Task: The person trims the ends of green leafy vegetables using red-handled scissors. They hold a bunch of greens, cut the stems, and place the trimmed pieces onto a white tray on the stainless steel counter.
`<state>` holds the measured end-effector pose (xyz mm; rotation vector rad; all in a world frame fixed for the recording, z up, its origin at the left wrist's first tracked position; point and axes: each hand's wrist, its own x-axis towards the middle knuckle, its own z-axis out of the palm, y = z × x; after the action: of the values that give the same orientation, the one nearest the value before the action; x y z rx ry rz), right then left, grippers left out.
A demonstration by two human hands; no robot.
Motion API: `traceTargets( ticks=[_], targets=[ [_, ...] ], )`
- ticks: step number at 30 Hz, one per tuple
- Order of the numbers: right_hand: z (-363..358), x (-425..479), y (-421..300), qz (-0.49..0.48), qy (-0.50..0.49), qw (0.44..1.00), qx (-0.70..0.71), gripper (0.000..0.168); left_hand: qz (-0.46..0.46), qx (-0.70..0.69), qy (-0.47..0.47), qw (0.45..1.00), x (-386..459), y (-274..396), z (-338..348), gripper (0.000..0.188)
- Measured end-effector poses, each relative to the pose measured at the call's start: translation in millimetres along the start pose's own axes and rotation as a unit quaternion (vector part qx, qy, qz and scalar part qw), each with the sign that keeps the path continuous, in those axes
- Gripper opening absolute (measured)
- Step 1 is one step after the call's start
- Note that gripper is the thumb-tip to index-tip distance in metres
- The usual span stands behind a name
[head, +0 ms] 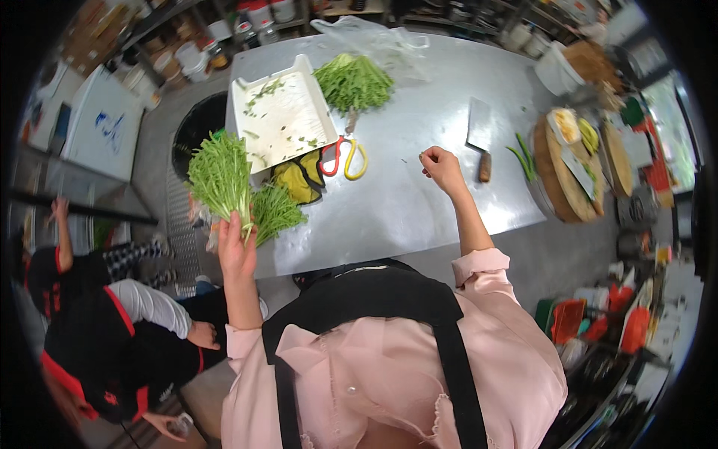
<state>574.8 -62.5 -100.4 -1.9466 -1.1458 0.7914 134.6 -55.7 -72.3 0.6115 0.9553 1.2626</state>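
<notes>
My left hand (236,241) grips a bunch of leafy greens (219,174) by the stems, at the table's left edge. Beside it more greens (277,212) lie on the steel table (381,213). Over the table, my right hand (441,168) has its fingers pinched, with a tiny bit of something at the fingertips, too small to name. Another heap of greens (354,84) rests beside a white plastic tray (252,154) that holds scraps of leaf. Scissors with red and yellow handles (354,163) and yellow-and-black gloves (297,178) lie near the tray.
A cleaver (479,126) with a wooden handle lies right of my right hand. Green chili peppers (524,156) sit by a round wooden chopping block (552,179) bearing a knife. A clear plastic bag (381,42) is at the far edge. Two people in black stand at left, beyond a black bin (196,126).
</notes>
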Motion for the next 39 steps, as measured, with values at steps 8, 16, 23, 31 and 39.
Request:
traceTargets(
  ticks=[8, 16, 23, 31, 39],
  targets=[
    [57.0, 77.4, 1.1, -0.161, -0.078, 0.983, -0.032, 0.018, -0.01, -0.147, 0.081, 0.986, -48.4, -37.7, 48.6, 0.026],
    [67.1, 238.9, -37.6, -0.258, 0.029, 0.963, -0.065, 0.021, 0.043, -0.128, 0.12, 0.984, -69.7, -34.6, 44.9, 0.028],
    [102.0, 235.8, -104.3, -0.288, -0.122, 0.949, -0.027, 0.022, 0.022, -0.096, 0.175, 0.98, -54.5, -39.0, 65.4, 0.028],
    [155.3, 217.9, -57.5, -0.328, -0.295, 0.894, -0.075, 0.021, 0.027, -0.134, 0.12, 0.983, -1.6, -32.2, 76.2, 0.032],
    [125.3, 235.9, -31.0, -0.249, -0.326, 0.908, -0.089, 0.023, 0.001, -0.04, 0.115, 0.993, 13.2, -26.3, 51.4, 0.028]
  ],
)
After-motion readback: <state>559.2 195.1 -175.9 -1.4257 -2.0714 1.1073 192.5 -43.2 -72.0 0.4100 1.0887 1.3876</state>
